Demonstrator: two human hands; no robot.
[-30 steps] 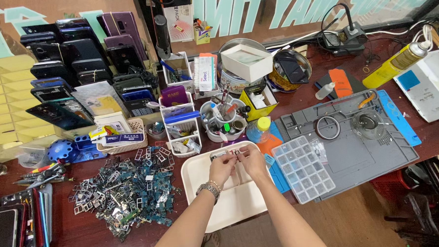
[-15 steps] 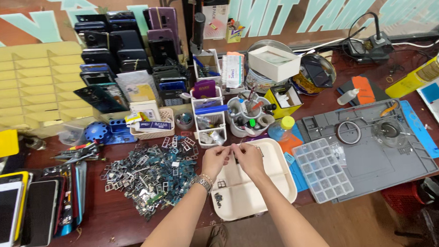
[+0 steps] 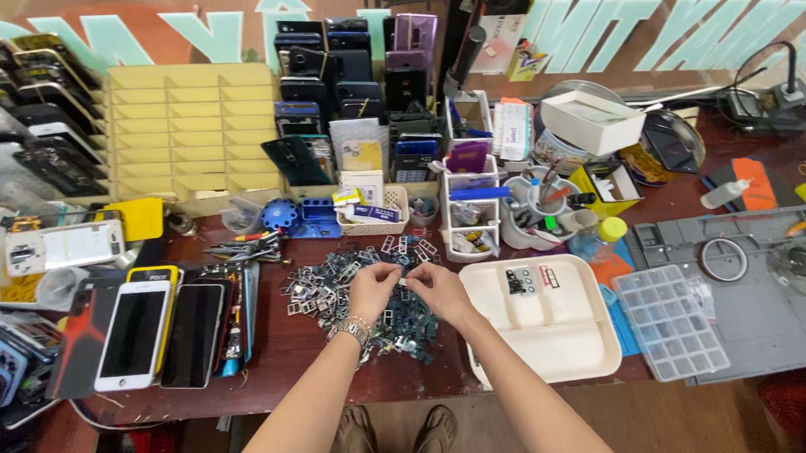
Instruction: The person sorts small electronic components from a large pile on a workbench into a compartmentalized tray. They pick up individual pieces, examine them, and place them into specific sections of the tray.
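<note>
My left hand (image 3: 374,288) and my right hand (image 3: 433,289) meet over a heap of small metal frame parts (image 3: 356,287) on the wooden table. Their fingertips pinch one small pale part (image 3: 404,281) between them. A metal watch sits on my left wrist. To the right lies a cream divided tray (image 3: 553,338) with a few small dark parts (image 3: 525,280) in its upper compartments.
Phones (image 3: 145,333) lie in a row at the left. A yellow slotted rack (image 3: 186,136) and stacked phones stand behind. A clear compartment box (image 3: 674,319) and grey work mat (image 3: 759,283) are at the right, tool cups (image 3: 538,211) at the centre back.
My hands have left the cream tray and now sit to its left, over the heap of metal parts. The view has swung left, showing more phones.
</note>
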